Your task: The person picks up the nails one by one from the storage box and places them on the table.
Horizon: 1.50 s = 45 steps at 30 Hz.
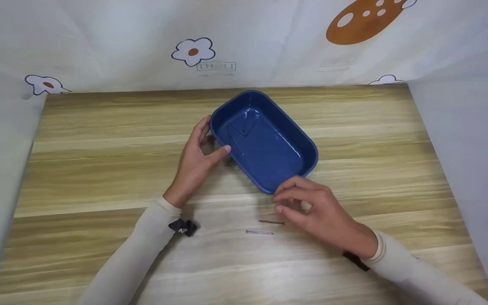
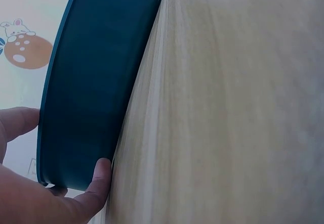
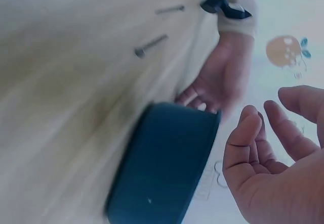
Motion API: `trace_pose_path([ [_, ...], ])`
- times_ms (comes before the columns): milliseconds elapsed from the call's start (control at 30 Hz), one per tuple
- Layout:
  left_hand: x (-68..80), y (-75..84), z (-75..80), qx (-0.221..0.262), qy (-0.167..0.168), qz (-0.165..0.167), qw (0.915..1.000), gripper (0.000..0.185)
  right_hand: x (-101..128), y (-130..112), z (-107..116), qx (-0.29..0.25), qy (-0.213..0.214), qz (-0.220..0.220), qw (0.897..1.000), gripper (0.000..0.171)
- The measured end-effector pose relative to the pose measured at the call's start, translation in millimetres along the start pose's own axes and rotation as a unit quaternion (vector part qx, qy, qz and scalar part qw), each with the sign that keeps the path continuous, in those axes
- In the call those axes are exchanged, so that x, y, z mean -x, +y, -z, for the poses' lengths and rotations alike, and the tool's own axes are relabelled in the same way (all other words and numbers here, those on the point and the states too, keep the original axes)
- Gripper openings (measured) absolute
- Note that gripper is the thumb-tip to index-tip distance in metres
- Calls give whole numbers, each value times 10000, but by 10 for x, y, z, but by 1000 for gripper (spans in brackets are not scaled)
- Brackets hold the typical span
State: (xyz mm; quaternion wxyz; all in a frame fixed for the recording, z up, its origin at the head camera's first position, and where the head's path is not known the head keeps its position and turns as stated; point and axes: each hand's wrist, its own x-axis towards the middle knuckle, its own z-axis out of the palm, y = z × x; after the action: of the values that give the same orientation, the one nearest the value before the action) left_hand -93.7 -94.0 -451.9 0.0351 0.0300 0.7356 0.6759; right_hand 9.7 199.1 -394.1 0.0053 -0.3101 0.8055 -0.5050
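Your left hand (image 1: 196, 159) grips the blue tray's (image 1: 307, 149) left corner, thumb on the rim, likely to steady it mid-table; nails already lie inside; your right hand (image 1: 317, 212) hovers loosely curled, holding nothing, above the dark nail (image 1: 271, 222); silver nail (image 1: 259, 232) lies nearer you.

Blue tray (image 1: 288, 163): glossy smooth plastic, glare seen inside. Table (image 1: 100, 140): matt wood-grain laminate. Two nails (image 1: 259, 232): metal. Backdrop (image 1: 142, 42): printed cloth, creased. Sleeves (image 1: 142, 245): matt knit fabric.
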Motion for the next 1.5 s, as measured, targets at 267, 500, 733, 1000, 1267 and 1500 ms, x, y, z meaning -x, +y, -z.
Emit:
trace_pose_path([
  [267,6,5,-3,153,-23,30,9999,92,-204,-9,144,100,420,105,9990,19],
  [500,14,18,1,104,-3,50,9999,91,-368,64,198,285,421,-226,9984,16],
  [733,8,12,-4,83,11,41,10000,92,-544,93,254,540,296,-486,9969,13],
  [1000,0,9,-9,60,31,28,10000,92,-753,146,326,667,219,-956,9929,15],
  [1267,-2,0,-2,43,-13,-37,10000,90,-962,253,333,819,142,-1059,9909,15],
  [1500,-3,9,-2,-21,1,16,10000,90,-1152,318,334,982,-17,-1059,9895,17],
])
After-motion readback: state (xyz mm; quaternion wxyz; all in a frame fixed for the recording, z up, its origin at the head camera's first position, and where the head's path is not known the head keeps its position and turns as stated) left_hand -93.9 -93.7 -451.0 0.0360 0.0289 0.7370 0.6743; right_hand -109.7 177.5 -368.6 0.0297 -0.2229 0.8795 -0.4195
